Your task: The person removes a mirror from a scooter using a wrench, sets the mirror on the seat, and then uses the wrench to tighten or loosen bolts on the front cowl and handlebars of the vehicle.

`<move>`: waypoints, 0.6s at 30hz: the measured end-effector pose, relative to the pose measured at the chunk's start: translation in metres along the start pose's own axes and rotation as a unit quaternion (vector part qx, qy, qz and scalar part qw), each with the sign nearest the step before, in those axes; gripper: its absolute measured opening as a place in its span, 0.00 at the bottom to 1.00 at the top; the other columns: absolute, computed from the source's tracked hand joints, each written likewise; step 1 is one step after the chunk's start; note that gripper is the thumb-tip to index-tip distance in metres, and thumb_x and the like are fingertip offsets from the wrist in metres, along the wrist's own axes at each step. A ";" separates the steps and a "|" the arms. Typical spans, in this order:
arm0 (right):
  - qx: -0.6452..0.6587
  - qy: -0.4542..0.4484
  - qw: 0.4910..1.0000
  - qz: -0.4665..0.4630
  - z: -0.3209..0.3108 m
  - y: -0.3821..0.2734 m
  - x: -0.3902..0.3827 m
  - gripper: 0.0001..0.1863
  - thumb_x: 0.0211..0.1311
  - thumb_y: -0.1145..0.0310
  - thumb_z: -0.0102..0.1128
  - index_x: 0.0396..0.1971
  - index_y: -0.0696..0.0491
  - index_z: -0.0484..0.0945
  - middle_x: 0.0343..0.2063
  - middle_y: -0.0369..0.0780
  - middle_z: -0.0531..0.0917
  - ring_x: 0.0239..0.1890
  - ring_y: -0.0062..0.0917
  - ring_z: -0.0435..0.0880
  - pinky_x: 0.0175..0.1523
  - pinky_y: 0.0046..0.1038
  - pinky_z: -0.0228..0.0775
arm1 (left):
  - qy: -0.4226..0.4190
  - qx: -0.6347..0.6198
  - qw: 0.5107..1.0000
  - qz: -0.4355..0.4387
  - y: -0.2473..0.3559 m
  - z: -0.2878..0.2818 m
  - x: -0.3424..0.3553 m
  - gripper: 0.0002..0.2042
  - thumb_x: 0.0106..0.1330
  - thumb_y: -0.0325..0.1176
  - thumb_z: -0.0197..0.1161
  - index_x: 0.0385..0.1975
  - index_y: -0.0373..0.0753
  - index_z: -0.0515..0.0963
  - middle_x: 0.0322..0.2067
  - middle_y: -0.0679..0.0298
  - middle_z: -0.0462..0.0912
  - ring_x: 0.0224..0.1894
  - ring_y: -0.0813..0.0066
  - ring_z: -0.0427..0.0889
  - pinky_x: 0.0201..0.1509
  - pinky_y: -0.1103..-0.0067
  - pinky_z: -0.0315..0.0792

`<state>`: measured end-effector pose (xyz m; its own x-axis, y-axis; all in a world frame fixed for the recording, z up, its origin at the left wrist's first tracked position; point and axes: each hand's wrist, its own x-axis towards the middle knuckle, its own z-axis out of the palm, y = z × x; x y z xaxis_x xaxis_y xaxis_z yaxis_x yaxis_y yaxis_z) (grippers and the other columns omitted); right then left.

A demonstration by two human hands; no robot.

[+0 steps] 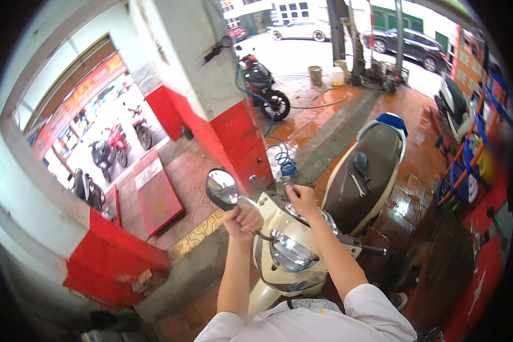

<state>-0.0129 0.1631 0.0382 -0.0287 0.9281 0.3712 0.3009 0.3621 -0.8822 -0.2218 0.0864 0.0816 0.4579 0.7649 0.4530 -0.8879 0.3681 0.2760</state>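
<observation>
Head view: with the clear headlight (295, 255) of the cream scooter (275, 222) as clock centre, the round, black-rimmed rear-view mirror (222, 186) is located between 10 and 11 o'clock. Left hand (244, 222), at 10 o'clock, is closed around the mirror stem, just below the mirror head. Right hand (304, 200), near 12 o'clock, has curled fingers above the front cowl; whether it pinches anything cannot be told. Between 1 and 2 o'clock, the brown seat (343, 196) carries a silver metal wrench (357, 185) and a dark oval mirror-like part (360, 162).
</observation>
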 end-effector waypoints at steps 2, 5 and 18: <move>0.085 -0.012 0.996 -0.019 0.001 -0.043 -0.016 0.19 0.66 0.59 0.59 0.22 0.59 0.83 0.09 0.38 0.71 0.15 0.16 0.68 0.23 0.27 0.59 | 0.025 0.065 0.998 0.007 0.004 0.008 -0.024 0.21 0.62 0.46 0.59 0.11 0.49 0.60 0.13 0.76 0.59 0.13 0.82 0.61 0.31 0.78 0.66; 0.142 -0.109 0.984 -0.018 0.004 -0.079 -0.065 0.15 0.63 0.62 0.63 0.24 0.58 0.84 0.12 0.38 0.75 0.16 0.15 0.70 0.23 0.26 0.59 | 0.062 0.168 0.983 0.035 0.003 0.033 -0.036 0.21 0.62 0.46 0.57 0.11 0.48 0.59 0.15 0.74 0.58 0.19 0.79 0.62 0.44 0.76 0.67; 0.270 -0.210 0.926 0.162 0.044 -0.145 -0.184 0.09 0.70 0.66 0.55 0.36 0.54 0.82 0.23 0.29 0.78 0.23 0.10 0.71 0.22 0.18 0.57 | 0.104 0.287 0.952 -0.010 -0.017 0.068 -0.113 0.27 0.64 0.48 0.62 0.52 0.31 0.70 0.40 0.60 0.78 0.43 0.73 0.78 0.43 0.81 0.71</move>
<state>-0.0929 -0.0567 0.0848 -0.4222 0.9064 0.0161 -0.1591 -0.0566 -0.9856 -0.2552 -0.0423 0.0838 0.4030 0.8710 0.2811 -0.6815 0.0805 0.7274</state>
